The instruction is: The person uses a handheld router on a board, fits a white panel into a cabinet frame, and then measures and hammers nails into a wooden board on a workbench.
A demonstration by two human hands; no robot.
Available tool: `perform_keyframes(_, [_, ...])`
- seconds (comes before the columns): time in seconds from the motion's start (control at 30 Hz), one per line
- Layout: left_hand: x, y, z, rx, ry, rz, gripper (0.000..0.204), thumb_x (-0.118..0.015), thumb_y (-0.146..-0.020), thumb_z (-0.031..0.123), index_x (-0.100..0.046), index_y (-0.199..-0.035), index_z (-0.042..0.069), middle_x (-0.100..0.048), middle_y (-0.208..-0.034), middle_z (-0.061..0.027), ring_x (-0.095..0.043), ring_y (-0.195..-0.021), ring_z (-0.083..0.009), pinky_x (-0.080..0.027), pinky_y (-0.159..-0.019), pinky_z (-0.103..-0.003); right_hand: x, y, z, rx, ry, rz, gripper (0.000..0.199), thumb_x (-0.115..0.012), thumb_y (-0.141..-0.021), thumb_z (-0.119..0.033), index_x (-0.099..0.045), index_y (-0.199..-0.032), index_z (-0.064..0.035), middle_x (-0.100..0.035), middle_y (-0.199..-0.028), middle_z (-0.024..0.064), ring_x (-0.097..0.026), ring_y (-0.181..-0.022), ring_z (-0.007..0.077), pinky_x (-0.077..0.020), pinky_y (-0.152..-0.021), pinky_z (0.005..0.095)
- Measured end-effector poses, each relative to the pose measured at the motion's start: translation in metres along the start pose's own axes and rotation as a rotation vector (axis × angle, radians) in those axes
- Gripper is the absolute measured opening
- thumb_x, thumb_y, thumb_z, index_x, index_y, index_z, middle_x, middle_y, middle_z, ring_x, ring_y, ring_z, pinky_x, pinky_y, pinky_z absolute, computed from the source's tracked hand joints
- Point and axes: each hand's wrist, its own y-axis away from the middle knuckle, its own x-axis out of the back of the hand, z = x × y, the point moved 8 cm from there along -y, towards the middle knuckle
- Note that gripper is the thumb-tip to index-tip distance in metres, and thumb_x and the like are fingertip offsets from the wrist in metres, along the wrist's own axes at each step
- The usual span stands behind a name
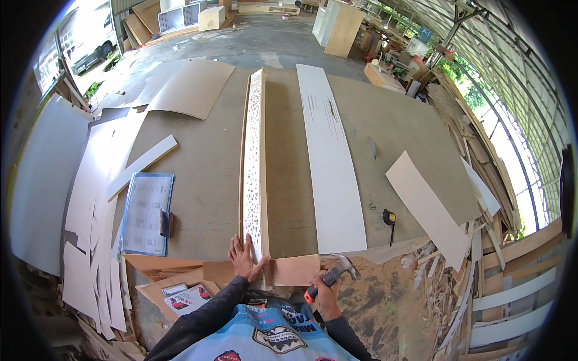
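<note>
My left hand [245, 259] lies with spread fingers over the near end of a long narrow board [254, 180], whose white face is covered in dark speckles. A thin strip of wood runs along the board's left side. In my right hand [327, 296] is a claw hammer [344, 268], gripped by its dark and orange handle, its metal head pointing up and right. Between my hands a short pale-brown wood piece [294, 271] lies crosswise at the table's near edge, beside the speckled board's end. My right fingers are close to its right end; whether they touch it I cannot tell.
The wide brown worktable [289, 150] also carries a white panel [331, 162], a tape measure [389, 218], a beige board [427, 207] and a blue-edged clear folder [146, 213]. Stacked offcuts [481, 174] crowd the right side; white sheets [90, 180] lie left.
</note>
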Motion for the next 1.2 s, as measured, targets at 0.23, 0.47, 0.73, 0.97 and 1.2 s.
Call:
perform_keyframes(0.23, [0.042,-0.037,-0.005,0.225,0.53,-0.154,0.084,-0.079,-0.071,0.043,-0.049,-0.13,-0.008,-0.058,-0.123,-0.0281,-0.059,-0.114,-0.0353,-0.047,-0.095,-0.04,-0.113,0.058,-0.079,-0.219,-0.146,-0.508,0.006,-0.069,-0.086,-0.005,-0.064,-0.084,-0.0024,-0.062,-0.116,0.0193,-0.067,-0.082,0.0183,-0.0517,-0.077,0.028])
perform_keyframes(0.47, [0.055,-0.048,-0.013,0.164,0.753,-0.174,0.047,-0.072,-0.069,0.019,-0.055,-0.105,-0.006,-0.059,-0.081,-0.0108,-0.056,-0.072,-0.0204,-0.049,-0.065,-0.036,-0.134,0.003,-0.014,-0.328,0.095,-0.216,0.019,-0.07,-0.089,-0.014,-0.058,-0.076,-0.0072,-0.055,-0.056,-0.0005,-0.05,-0.04,0.0088,-0.034,-0.034,0.0258])
perform_keyframes(0.73, [0.041,-0.039,-0.015,0.238,0.87,-0.189,0.041,-0.065,-0.072,0.005,-0.056,-0.111,-0.005,-0.066,-0.097,-0.0113,-0.063,-0.086,-0.019,-0.053,-0.076,-0.033,-0.13,-0.055,0.099,-0.321,-0.011,0.016,0.034,-0.06,-0.094,-0.036,-0.054,-0.08,-0.0058,-0.053,-0.069,0.0016,-0.048,-0.051,0.0089,-0.0402,-0.045,0.0265])
perform_keyframes(0.97, [0.024,-0.044,-0.043,0.179,0.898,-0.2,0.04,-0.064,-0.07,0.0,-0.059,-0.109,-0.005,-0.068,-0.095,-0.0109,-0.064,-0.082,-0.0188,-0.053,-0.076,-0.032,-0.129,-0.052,0.115,-0.281,0.088,0.229,0.035,-0.059,-0.095,-0.034,-0.054,-0.091,0.0007,-0.056,-0.077,0.0067,-0.053,-0.066,0.0139,-0.0456,-0.058,0.034])
perform_keyframes(1.2, [0.024,-0.048,-0.037,0.147,0.76,-0.242,0.031,-0.064,-0.071,0.002,-0.062,-0.1,-0.005,-0.069,-0.09,-0.0102,-0.063,-0.079,-0.0165,-0.052,-0.072,-0.032,-0.149,-0.072,0.132,-0.109,0.46,0.227,0.038,-0.055,-0.095,-0.033,-0.052,-0.099,0.0048,-0.06,-0.078,0.0165,-0.061,-0.069,0.027,-0.0477,-0.065,0.0417])
